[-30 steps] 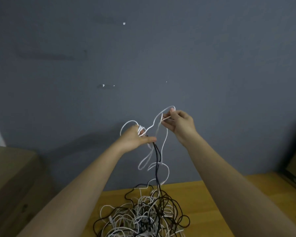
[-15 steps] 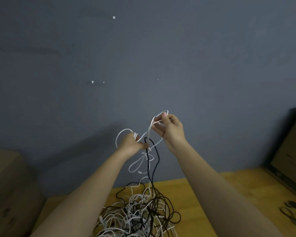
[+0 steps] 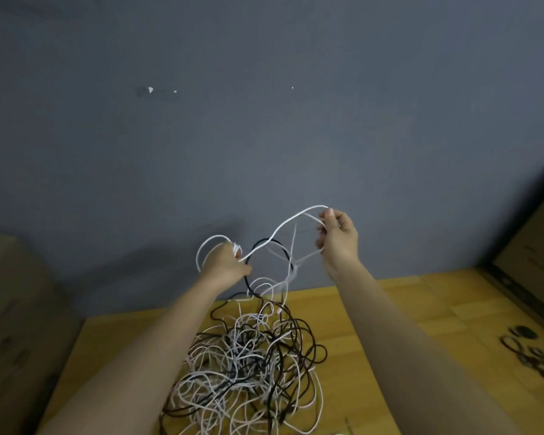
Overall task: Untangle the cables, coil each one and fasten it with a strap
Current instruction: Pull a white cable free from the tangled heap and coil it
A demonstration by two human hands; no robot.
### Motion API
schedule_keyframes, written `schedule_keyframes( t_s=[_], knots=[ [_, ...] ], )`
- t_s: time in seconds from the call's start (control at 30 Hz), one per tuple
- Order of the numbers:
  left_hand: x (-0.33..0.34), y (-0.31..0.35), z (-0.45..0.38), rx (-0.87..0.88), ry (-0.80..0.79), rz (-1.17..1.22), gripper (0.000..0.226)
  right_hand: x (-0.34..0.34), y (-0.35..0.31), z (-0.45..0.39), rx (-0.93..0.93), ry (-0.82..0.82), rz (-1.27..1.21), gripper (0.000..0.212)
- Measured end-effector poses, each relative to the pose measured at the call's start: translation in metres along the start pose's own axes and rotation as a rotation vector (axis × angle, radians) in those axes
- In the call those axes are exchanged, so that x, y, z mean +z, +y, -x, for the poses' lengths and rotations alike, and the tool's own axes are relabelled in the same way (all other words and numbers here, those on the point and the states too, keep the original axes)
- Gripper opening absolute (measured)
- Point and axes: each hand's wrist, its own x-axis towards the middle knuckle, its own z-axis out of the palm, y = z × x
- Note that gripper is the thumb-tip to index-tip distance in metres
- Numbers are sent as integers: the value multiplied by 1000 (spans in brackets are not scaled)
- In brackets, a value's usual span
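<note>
A white cable (image 3: 283,226) spans between both raised hands, above the tangle (image 3: 248,356) of white and black cables lying on the tabletop (image 3: 405,309). The left hand (image 3: 225,262) holds a few white loops in a closed grip; a black cable (image 3: 266,244) arcs just right of it. The right hand (image 3: 338,237), higher and further right, pinches the white cable at its fingertips. Dark straps (image 3: 534,353) lie at the right edge, well apart from the tangle. Cardboard boxes (image 3: 16,324) stand left and right.

Two bare forearms show, with no sleeves, watch or rings visible. The left hand (image 3: 225,265) and right hand (image 3: 338,238) are bare, with short fingernails.
</note>
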Motion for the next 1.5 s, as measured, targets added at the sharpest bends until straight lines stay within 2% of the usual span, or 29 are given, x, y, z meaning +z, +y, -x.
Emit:
schedule_keyframes(
  t_s=[0.07, 0.17, 0.23, 0.27, 0.3, 0.33, 0.43, 0.53, 0.63, 0.7, 0.8, 0.87, 0.93, 1.0, 1.07, 1.1, 1.23, 1.3, 1.37, 1.43, 1.5],
  knots=[
    [-7, -6, -1, -6, 55, -53, 36, -1, -1, -3, -102, -27, 215, 25],
    [-19, -9, -7, 11, 112, -74, 37, -1, -6, -6, -225, -156, 460, 23],
    [-28, -6, -9, 38, 102, 34, 39, -3, -6, -14, -209, -280, 621, 20],
    [-32, -3, -9, 53, 90, 87, 42, -5, -3, -17, -197, -334, 798, 19],
    [-36, 1, -8, 82, 86, 131, 45, -7, -2, -20, -201, -359, 961, 18],
    [-42, 5, -7, 118, 79, 158, 46, -9, 1, -23, -221, -341, 1018, 18],
    [-60, 21, 5, 251, -21, 199, 45, -14, -1, -24, -213, -233, 845, 20],
    [-77, 32, 18, 318, -60, 177, 45, -16, -12, -18, -244, -278, 934, 33],
    [-89, 42, 24, 370, -124, 233, 45, -12, -37, -14, -369, -72, 603, 27],
    [-95, 52, 26, 342, -191, 346, 42, -6, -50, -14, -404, -4, 412, 23],
    [-100, 70, 27, 307, -294, 514, 43, 10, -65, -12, -333, -22, 93, 19],
    [-105, 82, 31, 333, -365, 627, 44, 21, -75, -12, -329, -35, -11, 19],
    [-113, 93, 36, 365, -440, 818, 45, 28, -76, -16, -399, -76, 95, 21],
    [-121, 101, 41, 382, -467, 1030, 46, 32, -59, -21, -450, -184, 389, 21],
    [-123, 106, 40, 382, -403, 1148, 48, 32, -30, -15, -457, -388, 780, 22],
    [-121, 106, 38, 390, -342, 1159, 47, 31, -14, -7, -479, -479, 890, 24],
    [-99, 89, 21, 451, -56, 1017, 36, 30, 31, 40, -480, -621, 821, 26],
    [-83, 76, 13, 404, 64, 823, 29, 26, 48, 52, -428, -645, 780, 23],
    [-67, 62, 7, 395, 131, 565, 26, 22, 61, 60, -461, -654, 758, 24],
    [-55, 44, 3, 368, 83, 191, 28, 19, 68, 67, -520, -658, 783, 31],
    [-51, 30, 4, 348, -38, -166, 41, 15, 67, 70, -486, -651, 761, 34]
  ],
)
